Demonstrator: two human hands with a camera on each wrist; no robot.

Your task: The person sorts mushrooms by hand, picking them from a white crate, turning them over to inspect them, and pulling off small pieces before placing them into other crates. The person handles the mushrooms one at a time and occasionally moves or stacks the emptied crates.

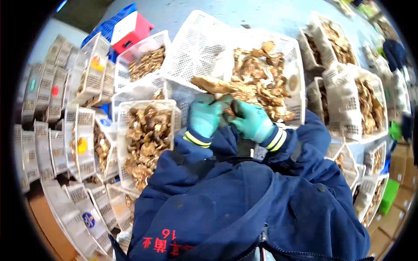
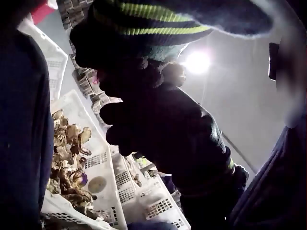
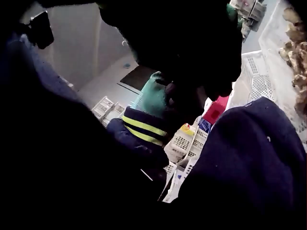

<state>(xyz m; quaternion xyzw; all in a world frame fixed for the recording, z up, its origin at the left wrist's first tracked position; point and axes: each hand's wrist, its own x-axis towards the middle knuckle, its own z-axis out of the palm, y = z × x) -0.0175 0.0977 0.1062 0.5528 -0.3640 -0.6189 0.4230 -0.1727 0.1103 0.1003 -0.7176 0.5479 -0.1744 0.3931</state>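
Two hands in teal gloves meet in front of the person's body in the head view. The left hand (image 1: pixel 203 116) and the right hand (image 1: pixel 253 122) have their fingers curled in toward each other, gripping a small brown mushroom (image 1: pixel 227 111) between them, mostly hidden by the gloves. Just beyond the fingertips, a long, large mushroom (image 1: pixel 212 84) juts over the near left edge of a white crate (image 1: pixel 298 82). That crate holds a heap of brown mushrooms (image 1: pixel 261 74). Both wrist views show the hands largely in shadow.
Left of the legs stands another white crate (image 1: pixel 173 114) filled with mushrooms. A white basket (image 1: pixel 198 45) lies beyond the hands, near a red box (image 1: pixel 138 31). Stacked crates (image 1: pixel 82 143) line the left side, and more mushroom crates (image 1: pixel 344 102) stand at the right.
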